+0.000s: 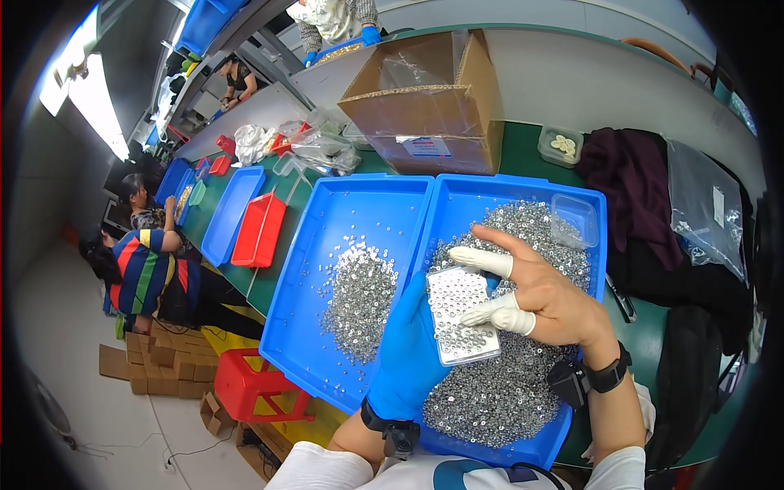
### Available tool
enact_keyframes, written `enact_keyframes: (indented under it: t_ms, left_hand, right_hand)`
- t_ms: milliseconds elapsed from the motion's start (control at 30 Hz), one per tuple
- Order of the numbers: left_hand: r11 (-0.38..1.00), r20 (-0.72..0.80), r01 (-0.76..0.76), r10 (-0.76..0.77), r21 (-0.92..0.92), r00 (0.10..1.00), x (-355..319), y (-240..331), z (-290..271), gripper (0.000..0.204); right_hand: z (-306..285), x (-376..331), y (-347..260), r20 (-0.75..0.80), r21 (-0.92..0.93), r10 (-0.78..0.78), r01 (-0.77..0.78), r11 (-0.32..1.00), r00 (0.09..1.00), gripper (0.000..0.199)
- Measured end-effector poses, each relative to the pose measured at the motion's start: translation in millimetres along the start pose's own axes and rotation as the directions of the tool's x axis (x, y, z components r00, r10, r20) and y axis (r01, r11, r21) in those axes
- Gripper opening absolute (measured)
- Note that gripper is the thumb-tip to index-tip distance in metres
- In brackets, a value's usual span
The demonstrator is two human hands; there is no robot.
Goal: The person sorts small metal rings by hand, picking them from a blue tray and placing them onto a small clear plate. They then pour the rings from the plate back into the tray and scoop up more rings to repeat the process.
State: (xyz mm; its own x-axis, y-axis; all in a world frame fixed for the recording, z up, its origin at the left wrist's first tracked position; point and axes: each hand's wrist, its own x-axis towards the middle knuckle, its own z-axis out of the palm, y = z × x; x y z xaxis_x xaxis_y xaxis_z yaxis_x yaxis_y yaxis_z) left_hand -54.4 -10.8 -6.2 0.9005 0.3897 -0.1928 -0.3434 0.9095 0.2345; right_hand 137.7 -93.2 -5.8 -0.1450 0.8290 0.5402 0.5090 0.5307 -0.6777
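Observation:
My left hand [406, 367], in a blue glove, grips a small white tray [437, 304] with a clear rim and holds it tilted over the right blue bin. Many small metal rings [457, 336] lie across the tray, thickest along its lower part. Above it is my right hand [543, 298], its fingers spread and several capped in white finger cots. One capped fingertip touches or hovers just over the rings; another is by the tray's upper edge. Beneath, a large heap of the same rings [498, 404] fills much of the right blue bin [469, 188].
Beside it, the left blue bin [371, 192] contains a smaller ring heap [359, 302]. A clear box [574, 219] sits among the rings. Behind stands a cardboard box [433, 110]; dark cloth [625, 184] lies right. Further left are a red tray [260, 230], a red stool [245, 384] and co-workers.

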Motion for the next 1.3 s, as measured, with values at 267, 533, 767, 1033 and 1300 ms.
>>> enact_keyframes:
  t_ms: [267, 533, 767, 1033, 1300]
  left_hand:
    - [0.995, -0.053, 0.001, -0.006, -0.102, 0.999, 2.9, -1.5, 10.5, 0.057]
    - [0.993, -0.019, 0.012, -0.015, -0.120, 1.000, 2.0, -1.1, 9.3, 0.057]
    - [0.998, 0.081, 0.015, -0.009, -0.069, 0.997, 0.7, -0.5, -2.1, 0.060]
    - [0.999, -0.071, 0.016, -0.019, -0.045, 0.997, 0.7, -2.2, 7.3, 0.054]
    - [1.000, -0.027, -0.014, 0.013, -0.012, 1.000, 0.1, -0.9, -0.5, 0.055]
  right_hand:
    - [-9.2, -4.3, 4.3, -0.081, 0.053, 0.032, -0.028, 0.998, 0.996, 0.025]
    - [-7.2, -2.8, 3.9, -0.062, 0.064, 0.018, -0.014, 0.998, 0.998, 0.021]
    - [-3.7, 0.2, -0.3, -0.030, 0.041, -0.009, 0.011, 0.999, 0.999, 0.021]
    - [-8.5, -4.2, 1.6, -0.096, 0.119, 0.104, -0.092, 0.989, 0.990, 0.037]
    - [-0.2, 2.0, -4.0, -0.029, -0.013, -0.053, 0.052, 0.999, 0.998, 0.022]
